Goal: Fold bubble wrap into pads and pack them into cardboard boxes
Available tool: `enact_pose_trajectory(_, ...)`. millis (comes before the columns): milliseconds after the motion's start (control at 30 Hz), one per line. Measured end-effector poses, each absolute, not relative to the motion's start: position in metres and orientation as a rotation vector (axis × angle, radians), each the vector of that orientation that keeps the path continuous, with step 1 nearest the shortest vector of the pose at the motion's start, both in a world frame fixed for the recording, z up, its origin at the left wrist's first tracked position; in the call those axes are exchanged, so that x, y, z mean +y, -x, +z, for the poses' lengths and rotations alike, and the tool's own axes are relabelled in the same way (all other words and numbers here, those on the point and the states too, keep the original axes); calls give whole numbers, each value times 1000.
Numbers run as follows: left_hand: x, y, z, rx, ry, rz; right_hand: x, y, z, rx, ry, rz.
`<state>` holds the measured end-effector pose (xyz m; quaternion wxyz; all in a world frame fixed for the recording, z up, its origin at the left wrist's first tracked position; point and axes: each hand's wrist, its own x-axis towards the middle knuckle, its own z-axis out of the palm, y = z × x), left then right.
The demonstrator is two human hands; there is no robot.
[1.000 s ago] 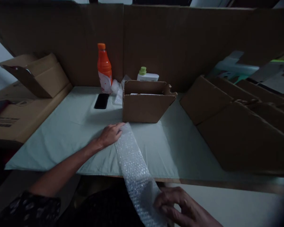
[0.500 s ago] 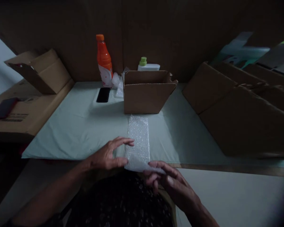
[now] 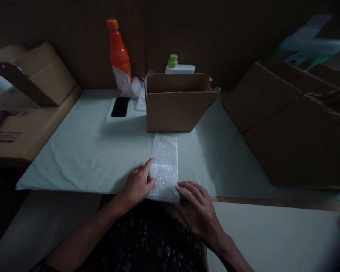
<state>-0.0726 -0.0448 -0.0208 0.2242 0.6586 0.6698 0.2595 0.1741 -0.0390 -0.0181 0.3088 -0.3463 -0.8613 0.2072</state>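
Note:
A strip of bubble wrap [image 3: 164, 162] lies flat on the pale table sheet [image 3: 82, 151], running from the table's near edge toward an open cardboard box [image 3: 177, 105]. My left hand [image 3: 137, 185] rests on the strip's near left corner, fingers curled against it. My right hand [image 3: 197, 207] lies at the near right corner with its fingers spread, fingertips touching the strip's edge.
Behind the box stand an orange bottle [image 3: 119, 60] and a white bottle with a green cap [image 3: 178, 66]. A black phone [image 3: 120, 107] lies left of the box. Cardboard boxes [image 3: 34, 75] sit at the left, folded cardboard [image 3: 289, 124] at the right, a cardboard wall behind.
The bubble wrap, earlier hanging off the table edge, now lies flat on the sheet. Both hands came to its near end and pressed down on its corners.

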Motion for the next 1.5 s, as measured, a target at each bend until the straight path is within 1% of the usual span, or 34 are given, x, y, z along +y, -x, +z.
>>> enact_pose_trajectory(67,-45,74,-20,1844,-1876,712,-37,-168,-25,-2421,833,356)
enact_pose_trajectory(133,-48,76,-17,1839,-1919,733,-34,-161,-28,-2456,783,304)
enact_pose_trajectory(367,-75,84,0,1559,-2094,915,-19,-149,-20,-2323,773,541)
enact_pose_trajectory(500,-66,77,-10,1737,-1964,934,-12,-144,-20,-2197,934,648)
enact_pose_trajectory(567,-56,74,-15,1822,-1921,900,-10,-144,-20,-2156,978,544)
enact_pose_trajectory(667,-45,71,-17,1902,-1950,812,-10,-148,-19,-2153,977,283)
enact_pose_trajectory(767,-41,71,-18,1954,-2006,749,-11,-151,-21,-2342,887,194)
enact_pose_trajectory(867,-43,72,-18,1973,-2053,794,-6,-149,-25,-2480,804,214)
enact_pose_trajectory(1000,-52,74,-12,1824,-2166,980,2,-142,-22,-2419,804,275)
enact_pose_trajectory(1100,-60,77,-6,1646,-2199,999,3,-140,-13,-2367,786,415)
enact_pose_trajectory(1167,-62,79,-4,1611,-2146,1009,2,-141,-8,-2335,808,557)
enact_pose_trajectory(1233,-60,79,-4,1638,-2088,1008,1,-142,-7,-2307,857,620)
enact_pose_trajectory(1400,-43,78,-10,1796,-2047,902,-1,-145,-13,-2311,917,321)
enact_pose_trajectory(1500,-37,77,-15,1901,-2065,891,0,-143,-19,-2440,871,235)
